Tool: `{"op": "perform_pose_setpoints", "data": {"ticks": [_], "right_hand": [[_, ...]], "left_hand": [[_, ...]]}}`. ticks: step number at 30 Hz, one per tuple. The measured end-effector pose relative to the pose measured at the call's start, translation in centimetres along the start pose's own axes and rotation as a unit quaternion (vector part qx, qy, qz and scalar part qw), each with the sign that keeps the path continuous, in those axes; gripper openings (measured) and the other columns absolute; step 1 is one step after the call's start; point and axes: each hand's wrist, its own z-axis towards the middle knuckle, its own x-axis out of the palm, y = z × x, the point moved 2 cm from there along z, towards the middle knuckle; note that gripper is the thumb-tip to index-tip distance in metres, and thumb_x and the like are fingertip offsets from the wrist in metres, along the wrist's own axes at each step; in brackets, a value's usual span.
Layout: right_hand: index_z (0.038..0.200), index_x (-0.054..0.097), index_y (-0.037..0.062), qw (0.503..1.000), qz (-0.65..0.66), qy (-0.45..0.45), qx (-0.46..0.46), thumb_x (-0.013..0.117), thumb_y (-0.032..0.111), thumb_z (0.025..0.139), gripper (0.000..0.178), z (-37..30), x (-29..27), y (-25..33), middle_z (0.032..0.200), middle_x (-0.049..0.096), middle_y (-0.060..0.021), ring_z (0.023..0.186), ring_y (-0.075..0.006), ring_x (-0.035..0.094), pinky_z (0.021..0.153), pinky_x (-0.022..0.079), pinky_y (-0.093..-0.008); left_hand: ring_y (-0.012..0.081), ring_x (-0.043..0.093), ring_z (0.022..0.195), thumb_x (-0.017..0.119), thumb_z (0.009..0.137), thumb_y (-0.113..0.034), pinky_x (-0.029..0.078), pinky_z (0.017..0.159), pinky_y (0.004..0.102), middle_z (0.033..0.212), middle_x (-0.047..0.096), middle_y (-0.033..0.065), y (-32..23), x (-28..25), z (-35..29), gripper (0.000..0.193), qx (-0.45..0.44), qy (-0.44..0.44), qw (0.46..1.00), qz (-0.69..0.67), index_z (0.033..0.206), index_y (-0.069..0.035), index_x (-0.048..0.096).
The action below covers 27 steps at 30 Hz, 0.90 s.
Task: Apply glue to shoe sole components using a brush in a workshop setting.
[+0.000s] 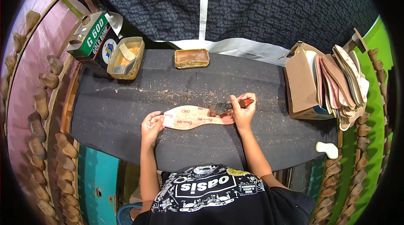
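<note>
A pale shoe insole with red print lies across the middle of the dark-covered table. My left hand pinches its left end between thumb and fingers. Closed around the red handle of a brush is my right hand. The brush's dark bristles rest on the narrower right part of the insole, where the surface looks redder. My right hand hides the insole's right end.
Beyond the insole stands a shallow tray of brownish stuff. A large tin and a tub with scrapers sit back left. At right, a cardboard box holds several insoles. Shoe lasts line both sides.
</note>
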Motion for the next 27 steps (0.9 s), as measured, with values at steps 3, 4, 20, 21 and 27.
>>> {"op": "perform_pose_setpoints", "data": {"ticks": [3,4,20,21,27], "right_hand": [[0.075,0.037,0.0068,0.999,-0.003,-0.005,0.034,0.065,0.005,0.071,0.028,0.1,-1.9,-0.7,0.063,0.045,0.0003,0.056,-0.0053,0.041,0.052,0.035,-0.019],[0.075,0.037,0.0069,0.999,0.002,-0.012,0.031,0.064,0.005,0.071,0.027,0.3,-2.8,-0.9,0.063,0.045,0.0003,0.056,-0.0054,0.041,0.052,0.035,-0.0191],[0.071,0.04,0.0063,0.987,-0.098,0.025,-0.128,0.074,0.007,0.06,0.036,0.3,-4.2,0.5,0.06,0.047,-0.003,0.053,-0.0093,0.045,0.049,0.036,-0.0197],[0.071,0.039,0.0064,0.985,-0.097,0.032,-0.138,0.074,0.008,0.06,0.036,0.3,-4.4,0.6,0.058,0.046,-0.0029,0.051,-0.0097,0.044,0.048,0.036,-0.02],[0.069,0.04,0.0067,0.969,-0.161,0.044,-0.185,0.073,0.008,0.06,0.035,-1.3,-6.1,1.3,0.054,0.046,-0.004,0.046,-0.0117,0.042,0.042,0.034,-0.0221]], "left_hand": [[0.0059,0.054,0.069,0.058,0.075,-0.004,0.044,0.056,0.0149,0.082,0.057,0.004,0.0,-0.1,0.1,0.026,-0.005,-0.003,1.0,-0.001,0.099,-0.002,0.048],[0.0059,0.054,0.069,0.058,0.075,-0.004,0.044,0.056,0.0149,0.082,0.057,0.004,0.0,-0.2,0.1,0.026,-0.007,-0.004,1.0,-0.004,0.099,-0.002,0.048],[0.005,0.055,0.07,0.059,0.075,-0.009,0.044,0.056,0.013,0.082,0.058,0.0026,0.2,-0.2,0.2,0.028,0.013,0.01,1.0,0.018,0.1,-0.003,0.048],[0.0053,0.056,0.07,0.059,0.075,-0.009,0.045,0.056,0.0132,0.083,0.059,0.0031,0.1,-0.2,0.2,0.028,0.006,0.008,1.0,0.019,0.1,-0.003,0.048],[0.0058,0.055,0.07,0.059,0.075,-0.006,0.045,0.057,0.0147,0.083,0.059,0.004,-0.1,-0.3,-0.1,0.027,0.002,0.001,1.0,0.005,0.1,-0.002,0.048]]}}
